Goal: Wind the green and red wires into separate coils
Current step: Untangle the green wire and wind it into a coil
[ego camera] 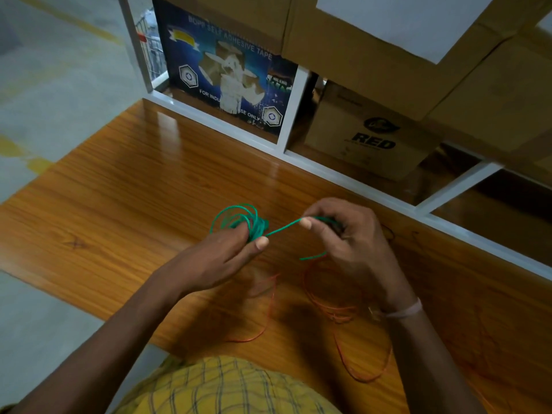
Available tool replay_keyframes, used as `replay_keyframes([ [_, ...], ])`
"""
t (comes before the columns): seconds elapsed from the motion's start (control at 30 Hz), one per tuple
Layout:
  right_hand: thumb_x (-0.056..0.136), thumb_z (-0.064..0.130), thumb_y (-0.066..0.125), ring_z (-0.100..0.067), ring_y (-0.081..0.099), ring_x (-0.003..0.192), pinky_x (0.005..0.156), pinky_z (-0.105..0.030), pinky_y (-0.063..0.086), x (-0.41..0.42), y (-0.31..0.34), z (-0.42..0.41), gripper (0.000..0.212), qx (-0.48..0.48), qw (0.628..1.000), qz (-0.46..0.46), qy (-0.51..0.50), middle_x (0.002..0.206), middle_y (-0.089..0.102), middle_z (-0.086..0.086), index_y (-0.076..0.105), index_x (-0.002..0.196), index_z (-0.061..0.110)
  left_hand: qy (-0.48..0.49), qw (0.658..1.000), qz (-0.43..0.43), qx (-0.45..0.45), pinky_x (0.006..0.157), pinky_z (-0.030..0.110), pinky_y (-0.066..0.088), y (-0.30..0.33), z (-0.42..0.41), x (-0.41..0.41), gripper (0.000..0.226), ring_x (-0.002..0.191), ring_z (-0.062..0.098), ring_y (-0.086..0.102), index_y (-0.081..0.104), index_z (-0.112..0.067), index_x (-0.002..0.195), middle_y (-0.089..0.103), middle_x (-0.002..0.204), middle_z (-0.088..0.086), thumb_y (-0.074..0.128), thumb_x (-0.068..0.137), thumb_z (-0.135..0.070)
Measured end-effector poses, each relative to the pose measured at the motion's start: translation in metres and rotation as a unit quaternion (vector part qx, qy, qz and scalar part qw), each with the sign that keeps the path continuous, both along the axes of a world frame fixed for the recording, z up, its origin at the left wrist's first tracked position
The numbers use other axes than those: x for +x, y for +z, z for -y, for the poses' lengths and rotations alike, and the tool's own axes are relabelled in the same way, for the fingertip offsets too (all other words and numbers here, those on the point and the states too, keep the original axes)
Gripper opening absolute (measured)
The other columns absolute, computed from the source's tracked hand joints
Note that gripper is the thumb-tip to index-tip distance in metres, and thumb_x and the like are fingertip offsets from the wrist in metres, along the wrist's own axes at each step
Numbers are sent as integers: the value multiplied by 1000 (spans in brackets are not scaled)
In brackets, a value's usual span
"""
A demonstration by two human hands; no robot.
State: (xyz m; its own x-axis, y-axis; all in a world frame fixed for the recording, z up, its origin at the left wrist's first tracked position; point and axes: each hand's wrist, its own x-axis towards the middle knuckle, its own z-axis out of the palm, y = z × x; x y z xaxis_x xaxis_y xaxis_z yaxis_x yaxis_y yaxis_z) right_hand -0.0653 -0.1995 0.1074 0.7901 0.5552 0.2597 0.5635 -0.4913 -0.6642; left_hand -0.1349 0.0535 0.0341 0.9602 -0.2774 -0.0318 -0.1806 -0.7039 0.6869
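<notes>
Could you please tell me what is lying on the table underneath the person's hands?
Loose red wire sprawls uncoiled on the wooden table below the left hand and right hand. The wrists cover parts of it.

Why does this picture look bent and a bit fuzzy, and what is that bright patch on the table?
Head view: the wide lens bows the white frame; ceiling light glares off the glossy table; the red wire and both hands look softly blurred; corners darken.
</notes>
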Motion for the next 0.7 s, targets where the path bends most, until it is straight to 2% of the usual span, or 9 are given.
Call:
replay_keyframes([
  [0.1,98,24,73,-13,62,78,62,-31,49,10,-7,-1,13,32,997,24,-69,86,68,2,74,94,12,-53,984,-76,-151,66,28,46,10,9,-7,55,66,3,53,57,-19,100,56,77,-12,38,104,-70],
  [0.17,98,27,73,-12,60,76,61,-29,47,16,-17,-1,14,47,992,22,-114,85,66,3,74,93,14,-64,925,-166,-336,58,22,41,20,15,-12,44,64,7,47,65,-4,116,53,74,-11,49,108,-45],
  [0.23,99,25,73,-11,59,74,61,-26,44,18,-31,-2,13,55,989,-4,-136,82,65,4,74,92,14,-53,858,-182,-478,58,20,39,30,19,-14,37,65,24,40,71,-7,120,45,70,-3,50,107,-35],
  [0.33,100,21,69,-12,57,69,62,-31,42,15,-58,-6,14,14,991,-47,-123,77,65,0,74,89,13,-7,773,-148,-616,75,25,49,39,25,-10,42,55,18,41,67,-1,125,40,65,-3,44,107,-32],
  [0.43,97,30,62,-22,63,71,63,-39,48,-1,-76,-15,22,-72,992,-68,-74,79,71,-5,76,90,14,48,737,-100,-667,95,32,52,42,28,-3,45,58,12,52,58,5,131,49,71,-2,34,112,-28],
  [0.53,94,29,56,-26,66,78,66,-38,48,-27,-72,-27,21,-156,985,-78,16,83,72,-4,73,90,18,81,756,-64,-646,111,36,45,40,25,3,39,94,22,73,75,-11,119,73,94,5,39,111,-23],
  [0.6,94,30,51,-29,68,88,72,-39,50,-42,-59,-35,23,-193,975,-83,77,91,73,-6,71,96,19,89,838,-30,-538,119,33,39,36,23,4,37,122,21,71,78,-15,116,79,115,8,41,113,-18],
  [0.67,96,31,49,-32,67,95,75,-42,50,-52,-42,-42,23,-243,961,-68,113,98,72,-7,69,103,20,99,934,37,-342,119,32,39,26,23,4,31,132,12,62,70,-10,124,76,124,4,41,115,-17],
  [0.7,98,30,51,-34,67,97,75,-43,49,-55,-34,-43,20,-261,956,-60,119,100,71,-8,68,104,22,101,960,58,-254,116,36,42,19,24,4,29,132,11,61,67,-13,126,75,124,-1,42,114,-23],
])
